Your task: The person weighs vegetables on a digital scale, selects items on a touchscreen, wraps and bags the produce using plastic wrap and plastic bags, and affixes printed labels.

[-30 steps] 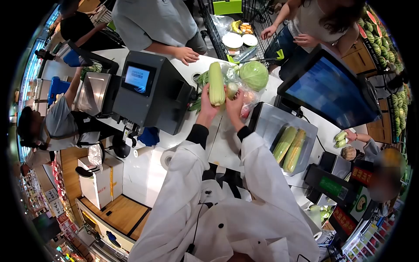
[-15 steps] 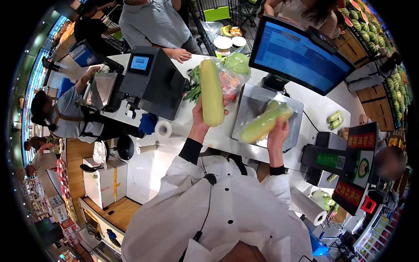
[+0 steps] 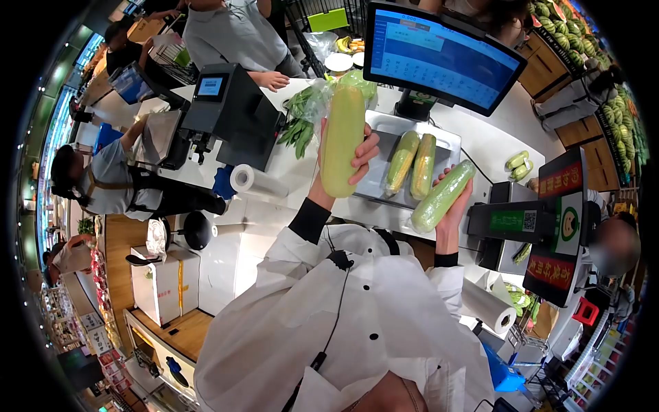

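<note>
My left hand (image 3: 355, 161) is wrapped around a large, pale green gourd (image 3: 345, 134), held upright over the counter, left of the scale. My right hand (image 3: 458, 196) grips a smaller light green gourd (image 3: 443, 197) in clear film, tilted, beside the scale's right front corner. Two ears of corn (image 3: 422, 165) with green husks and yellow kernels showing lie side by side on the metal scale (image 3: 446, 141). Behind the large gourd are leafy greens (image 3: 300, 120) and a clear plastic bag, partly hidden.
A touchscreen monitor (image 3: 443, 55) stands behind the scale. A dark label printer (image 3: 230, 113) and a film roll (image 3: 257, 180) are at left. More wrapped vegetables (image 3: 519, 165) lie at right. Across the counter (image 3: 274, 154), another person's hand (image 3: 270, 80) rests near a shopping cart.
The corn, blurred by my right hand before, now lies on the scale. My right hand has moved right and holds the film-wrapped gourd. The large gourd stays in my left hand. The camera view has shifted.
</note>
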Tool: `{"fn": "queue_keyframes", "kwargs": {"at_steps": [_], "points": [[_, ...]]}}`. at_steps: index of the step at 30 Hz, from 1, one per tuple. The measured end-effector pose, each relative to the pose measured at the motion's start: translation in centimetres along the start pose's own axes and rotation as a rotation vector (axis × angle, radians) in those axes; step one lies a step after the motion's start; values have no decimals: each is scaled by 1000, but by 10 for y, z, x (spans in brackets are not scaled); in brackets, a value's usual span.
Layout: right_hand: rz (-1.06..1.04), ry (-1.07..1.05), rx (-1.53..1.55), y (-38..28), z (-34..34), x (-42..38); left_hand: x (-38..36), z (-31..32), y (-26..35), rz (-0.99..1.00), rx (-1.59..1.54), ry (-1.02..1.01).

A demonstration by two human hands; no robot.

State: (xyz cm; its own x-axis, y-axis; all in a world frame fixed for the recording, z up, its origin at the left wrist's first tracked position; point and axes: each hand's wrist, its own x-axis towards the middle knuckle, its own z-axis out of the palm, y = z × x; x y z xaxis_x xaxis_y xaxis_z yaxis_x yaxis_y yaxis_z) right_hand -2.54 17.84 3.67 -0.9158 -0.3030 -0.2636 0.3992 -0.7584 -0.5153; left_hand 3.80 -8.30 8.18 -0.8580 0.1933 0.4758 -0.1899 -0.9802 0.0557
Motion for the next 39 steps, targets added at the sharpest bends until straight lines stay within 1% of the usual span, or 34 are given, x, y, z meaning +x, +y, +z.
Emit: {"fn": "queue_keyframes", "kwargs": {"at_steps": [7,9,10,12,13,15,16,18,19,21,22,23,25,28,35,37,38,39], "points": [[40,-15,-24,-2,2,2,3,11,-8,10,35,-7],[52,-23,-19,-1,4,2,2,13,-7,46,182,65],[48,-3,-37,0,8,1,2,16,-6,45,182,65],[41,18,-55,0,18,-3,0,24,-2,0,543,227],[66,37,-92,0,24,-6,1,27,2,-1,541,228],[91,62,-131,1,25,-7,2,33,11,-63,1018,303],[108,45,-129,2,23,-8,0,39,13,-67,1008,308],[126,47,-122,4,19,-7,1,55,15,-67,1350,408],[124,57,-126,5,17,-6,4,64,15,-72,1340,409],[144,62,-132,8,11,-3,11,83,11,-22,1737,395],[147,62,-132,10,9,-2,14,88,10,-12,1791,355],[146,69,-135,10,8,-1,15,92,10,-16,1784,355],[151,93,-134,11,12,-2,16,96,12,-39,1887,273],[149,82,-129,12,12,-1,18,98,12,-27,1911,223],[162,85,-137,12,15,1,21,88,15,-62,1871,215],[153,83,-153,14,11,2,14,73,15,-43,1732,316],[145,76,-171,13,9,3,9,58,16,-53,1720,300],[124,90,-169,10,6,4,4,39,19,-66,1541,477]]}}
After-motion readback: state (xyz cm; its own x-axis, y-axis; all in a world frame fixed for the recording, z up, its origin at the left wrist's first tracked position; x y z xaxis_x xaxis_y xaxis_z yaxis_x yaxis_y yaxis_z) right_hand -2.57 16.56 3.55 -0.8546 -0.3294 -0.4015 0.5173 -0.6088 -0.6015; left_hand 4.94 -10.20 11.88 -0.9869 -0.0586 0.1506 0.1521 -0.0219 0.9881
